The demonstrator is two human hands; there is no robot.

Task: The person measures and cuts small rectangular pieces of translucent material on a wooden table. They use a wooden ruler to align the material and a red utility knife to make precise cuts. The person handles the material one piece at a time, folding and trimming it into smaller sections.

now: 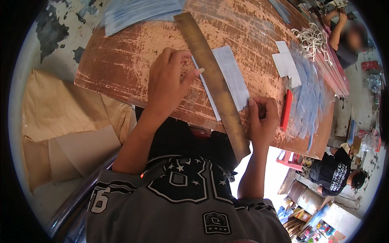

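Note:
A long, worn metal strip (pixel 210 73), brassy and straight-edged, lies slantwise over a folded light-blue sheet (pixel 232 67) on the table. A narrow edge of the sheet (pixel 207 91) shows along the strip's left side; the part beneath is hidden. My left hand (pixel 168 79) is at that narrow edge, index finger and thumb apart, the thumb tip touching the strip's left edge. At the sheet's lower right corner my right hand (pixel 264 115) is closed, thumb and index finger pinching the corner, the other fingers curled in.
The scuffed brown table (pixel 133 60) bears a stack of blue sheets (pixel 139 14) at far left. On the right lie a red-handled tool (pixel 286 109), white cards (pixel 287 65), blue scraps (pixel 306 89) and white cords (pixel 314 42). Brown paper (pixel 60 107) stands left. Two people (pixel 334 172) are farther right.

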